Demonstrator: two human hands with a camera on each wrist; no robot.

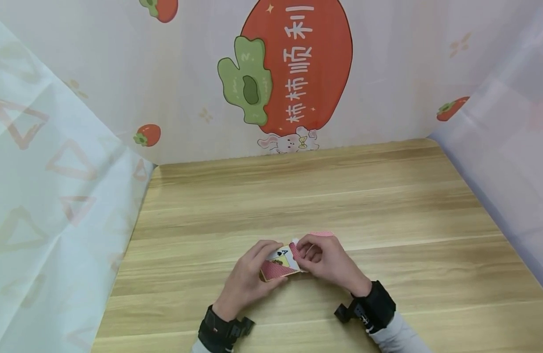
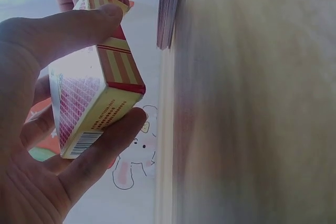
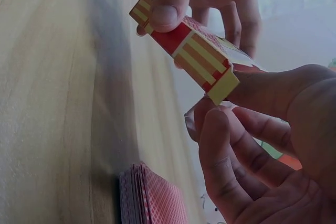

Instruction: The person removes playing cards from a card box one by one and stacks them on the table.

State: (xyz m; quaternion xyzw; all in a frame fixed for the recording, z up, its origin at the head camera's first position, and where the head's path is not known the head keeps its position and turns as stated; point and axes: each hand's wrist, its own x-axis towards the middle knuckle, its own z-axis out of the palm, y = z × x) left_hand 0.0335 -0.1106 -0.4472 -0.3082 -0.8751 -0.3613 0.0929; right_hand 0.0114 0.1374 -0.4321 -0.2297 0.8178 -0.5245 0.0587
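In the head view my left hand (image 1: 250,274) grips a small playing card box (image 1: 277,268) with a red patterned back and an ace on its face. The left wrist view shows the thumb and fingers of my left hand (image 2: 79,179) on opposite sides of the box (image 2: 121,66), its barcode end towards the camera. My right hand (image 1: 326,260) is at the box's other end. Seen from the right wrist, the thumb and curled fingers of my right hand (image 3: 273,182) pinch at the flap end of the box (image 3: 197,59). The inside of the box is hidden.
A stack of red-backed playing cards (image 3: 160,198) lies on the wooden table (image 1: 297,196), just beyond my right hand. Printed cloth walls (image 1: 187,88) close off the back and both sides of the table.
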